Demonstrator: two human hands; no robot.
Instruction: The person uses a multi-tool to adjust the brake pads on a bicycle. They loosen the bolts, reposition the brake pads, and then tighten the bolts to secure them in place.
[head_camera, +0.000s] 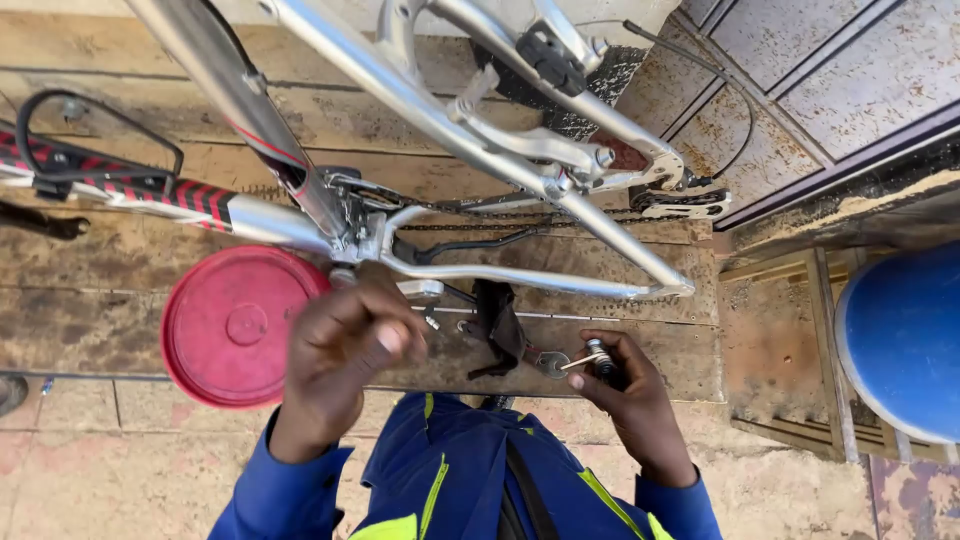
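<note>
Right hand (625, 385) pinching small threaded axle part (597, 357); left hand (345, 345) curled shut beside red lid (232, 325), under silver bike frame (450, 130)

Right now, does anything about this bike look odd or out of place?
Yes. The silver bicycle frame has no rear wheel: its rear fork ends sit empty, and the chain hangs slack between them. The right hand holds a small metal part, the left hand is by the crank.

I see even, bright daylight; glare streaks the silver bike frame (430, 110) above my fingers; left hand (340, 345) slightly motion-blurred; straight edges bow toward the corners.
</note>
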